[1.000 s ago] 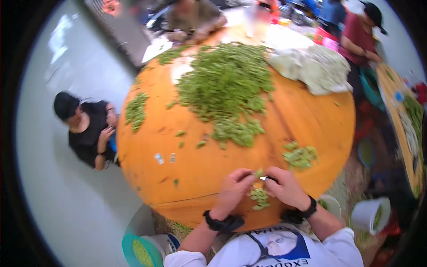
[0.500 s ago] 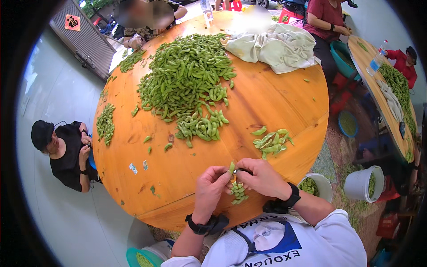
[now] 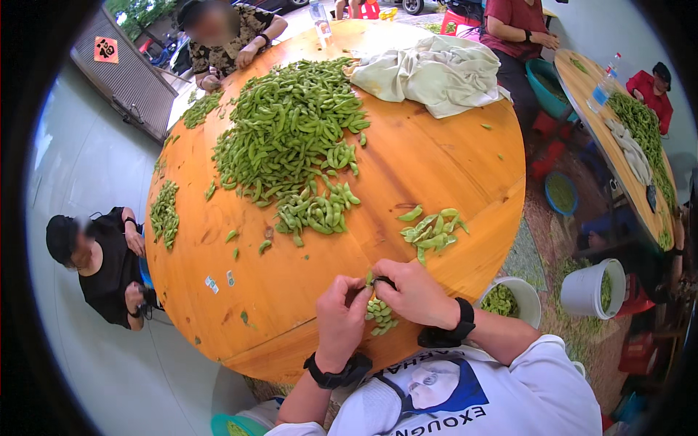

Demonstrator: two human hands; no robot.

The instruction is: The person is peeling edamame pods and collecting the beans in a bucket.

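Observation:
Near the table's front edge, my left hand [image 3: 342, 311] pinches a green edamame pod [image 3: 369, 279] between thumb and fingers. My right hand [image 3: 416, 292] is closed close beside it, on a small dark curved tool [image 3: 384, 281] whose kind I cannot make out. Right below both hands lies a small heap of shelled beans or short pods [image 3: 380, 317], partly covered by them. A loose handful of pods [image 3: 434, 231] rests just beyond my right hand. Farther off, a large mound of edamame pods [image 3: 291, 123] covers the table's middle, with a smaller cluster [image 3: 320, 211] at its near side.
A crumpled pale cloth [image 3: 429, 73] lies on the round wooden table [image 3: 436, 167]. White buckets [image 3: 529, 305] with green pods stand on the floor at right. People sit at the left and far sides. A second table [image 3: 574, 69] with pods is at the right.
The whole view has shifted slightly, so the table sits further left. My hands stay together at the pod, my fingers moving a little. The far person's arm has come into clearer view.

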